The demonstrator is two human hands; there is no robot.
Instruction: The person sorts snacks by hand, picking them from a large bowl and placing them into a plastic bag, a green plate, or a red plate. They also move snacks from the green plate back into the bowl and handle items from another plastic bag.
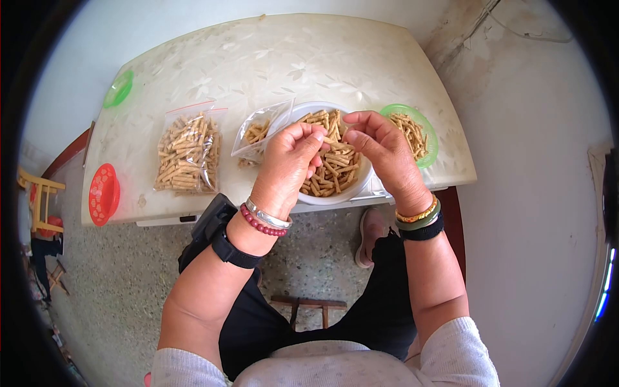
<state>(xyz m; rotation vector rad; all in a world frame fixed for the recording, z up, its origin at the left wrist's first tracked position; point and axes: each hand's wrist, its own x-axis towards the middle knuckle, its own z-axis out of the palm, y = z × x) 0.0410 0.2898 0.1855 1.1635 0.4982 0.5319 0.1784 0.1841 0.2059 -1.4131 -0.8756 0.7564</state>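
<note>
Over a white bowl point(365, 180) of short tan snack sticks point(330, 174), both my hands are raised close together. My left hand point(291, 158) is closed in a pinch; a stick end seems to show by its thumb, but I cannot make out whether it is held. Facing it, my right hand point(387, 151) has curled fingers, with a gap between thumb and forefinger and nothing visible in it. Left of the bowl, an open clear plastic bag point(263, 132) holds some sticks, partly behind my left hand. Further left lies a full zip bag point(188, 151) of sticks.
A green basket point(433, 132) of thinner sticks stands right of the bowl. On the table's point(258, 64) left side are a red plastic dish point(104, 195) and a green dish point(118, 89). A wooden stool point(309, 302) is beneath me, and a yellow chair point(42, 197) stands far left.
</note>
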